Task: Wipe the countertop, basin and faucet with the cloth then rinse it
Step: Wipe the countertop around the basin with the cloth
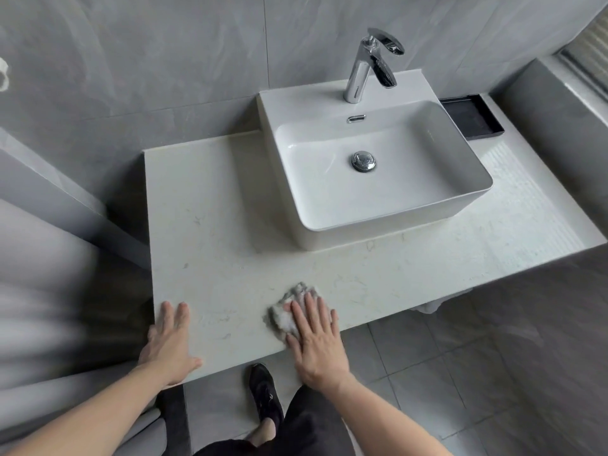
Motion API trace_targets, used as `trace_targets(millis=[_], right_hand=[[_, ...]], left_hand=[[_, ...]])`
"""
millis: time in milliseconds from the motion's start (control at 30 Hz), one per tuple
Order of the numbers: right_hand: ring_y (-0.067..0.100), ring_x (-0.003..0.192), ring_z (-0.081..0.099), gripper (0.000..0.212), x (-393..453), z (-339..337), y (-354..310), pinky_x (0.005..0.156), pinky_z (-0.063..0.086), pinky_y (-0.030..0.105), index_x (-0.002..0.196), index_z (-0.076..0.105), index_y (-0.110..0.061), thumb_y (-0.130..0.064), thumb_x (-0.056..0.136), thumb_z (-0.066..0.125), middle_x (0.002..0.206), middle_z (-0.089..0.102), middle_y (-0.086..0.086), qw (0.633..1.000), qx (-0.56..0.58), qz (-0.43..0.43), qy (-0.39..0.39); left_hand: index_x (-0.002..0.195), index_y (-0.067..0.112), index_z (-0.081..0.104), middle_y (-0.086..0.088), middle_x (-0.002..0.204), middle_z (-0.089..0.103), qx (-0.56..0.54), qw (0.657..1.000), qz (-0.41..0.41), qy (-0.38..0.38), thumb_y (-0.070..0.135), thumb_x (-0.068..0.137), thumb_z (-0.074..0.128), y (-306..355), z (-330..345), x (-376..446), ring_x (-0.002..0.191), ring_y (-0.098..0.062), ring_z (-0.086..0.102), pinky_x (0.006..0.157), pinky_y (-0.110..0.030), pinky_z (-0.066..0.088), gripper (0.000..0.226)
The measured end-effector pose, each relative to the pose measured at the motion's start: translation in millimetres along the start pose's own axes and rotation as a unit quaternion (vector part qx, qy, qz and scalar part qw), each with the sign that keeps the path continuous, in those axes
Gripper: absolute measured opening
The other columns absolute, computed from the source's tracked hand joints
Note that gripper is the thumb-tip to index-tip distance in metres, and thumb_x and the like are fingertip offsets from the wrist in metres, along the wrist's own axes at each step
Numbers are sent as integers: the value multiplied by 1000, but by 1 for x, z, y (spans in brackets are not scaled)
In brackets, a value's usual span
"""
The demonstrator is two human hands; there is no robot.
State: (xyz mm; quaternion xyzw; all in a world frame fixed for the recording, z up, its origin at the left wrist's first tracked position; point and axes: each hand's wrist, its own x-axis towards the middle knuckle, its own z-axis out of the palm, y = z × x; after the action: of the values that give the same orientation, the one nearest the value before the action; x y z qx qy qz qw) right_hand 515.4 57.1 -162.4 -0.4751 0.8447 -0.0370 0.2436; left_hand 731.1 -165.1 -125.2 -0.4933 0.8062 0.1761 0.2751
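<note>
A pale marble countertop (214, 232) carries a white rectangular basin (460, 179) with a chrome drain plug (363, 160). Behind the bowl, a chrome faucet (358, 74) stands on the basin's back ledge. A crumpled grey-white cloth (283, 315) lies near the counter's front edge. My right hand (316, 337) presses flat on the cloth with straight fingers. My left hand (171, 340) rests flat on the counter's front left corner, holding nothing.
A black tray (473, 116) sits on the counter behind the basin's right side. Grey tiled walls enclose the back and left. The counter's right part adjoins a raised grey ledge (559, 103). Below the front edge are floor tiles and my black shoe (263, 390).
</note>
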Motion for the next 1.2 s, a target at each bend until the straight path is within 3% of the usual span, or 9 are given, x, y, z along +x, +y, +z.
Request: trace_targets(millis=[200,333,500,600,767,933,1067,1200], right_hand=[[29,155,-28,69,10,-33,97,128,-9,51,161,-19,-33,-57,106,14,167,-31,3,990,8,137,25],[28,159,-15,74,25,-53,153,128,-1,54,165,-6,-29,-57,104,26,172,-17,5,967,48,246,51],[33,158,-13,75,43,-52,129,126,1,60,166,-1,-22,-52,104,30,172,-14,11,943,85,318,54],[38,157,-17,77,38,-37,72,125,-4,62,165,-7,-22,-53,105,30,171,-19,14,958,95,269,32],[40,149,-37,76,17,-15,-14,122,-17,61,160,-24,-27,-51,104,22,161,-41,11,993,64,67,-76],[31,152,-33,76,16,-27,3,123,-16,53,161,-21,-32,-52,103,23,163,-39,1,995,9,-31,-97],[32,150,-35,73,31,-54,56,124,-17,49,156,-30,-35,-62,105,15,161,-42,1,997,5,11,-73],[33,153,-29,78,50,-74,112,126,-10,51,159,-25,-36,-65,103,21,164,-37,5,993,23,109,-40]], left_hand=[[155,23,-13,-4,160,-28,-8,1000,0,6,45,71,81,0,0,-2,145,-43,21,110,-48,41,128],[155,23,-16,-3,160,-31,-8,1000,-10,-1,42,75,80,3,-1,-4,148,-40,13,113,-47,37,126],[155,27,-17,0,160,-31,-15,999,-32,-13,40,76,79,6,-5,-5,149,-38,16,113,-44,36,125],[156,29,-15,2,161,-30,-27,998,-48,-16,39,74,81,8,-7,-5,144,-38,27,112,-42,38,126],[155,32,-14,6,160,-31,-55,996,-60,-40,34,71,77,9,-11,-4,139,-39,36,110,-42,40,124],[156,33,-12,6,161,-30,-74,993,-71,-60,27,74,73,10,-16,-2,141,-36,37,111,-40,39,119],[156,33,-12,5,160,-31,-76,993,-73,-63,22,74,71,10,-15,-3,141,-35,37,111,-39,38,118],[156,36,-13,8,160,-31,-90,991,-76,-56,17,74,68,9,-11,-4,143,-37,33,113,-41,38,117]])
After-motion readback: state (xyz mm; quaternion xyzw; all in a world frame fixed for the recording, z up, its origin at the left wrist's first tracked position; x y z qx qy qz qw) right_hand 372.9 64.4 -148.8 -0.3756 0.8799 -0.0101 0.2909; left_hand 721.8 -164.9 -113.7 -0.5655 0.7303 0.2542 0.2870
